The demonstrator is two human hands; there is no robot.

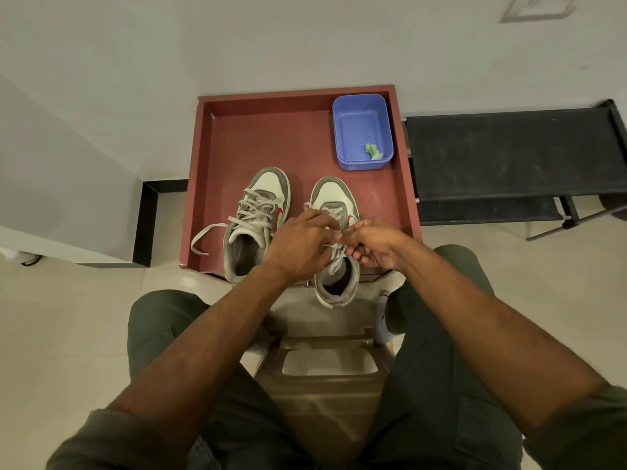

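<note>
Grey-and-white sneakers (334,212) with red swooshes sit on a reddish-brown tray (271,137) beside a blue tub (342,130).

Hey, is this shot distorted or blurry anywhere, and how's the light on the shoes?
Head view: strong wide-angle bend, the table edges bow and everything near the corners stretches. Head view: soft, even light, faint shadows beside the loose shoe, no harsh glare. Head view: left hand and right hand, pinching the lace, look slightly soft; the tub is sharp.
</note>
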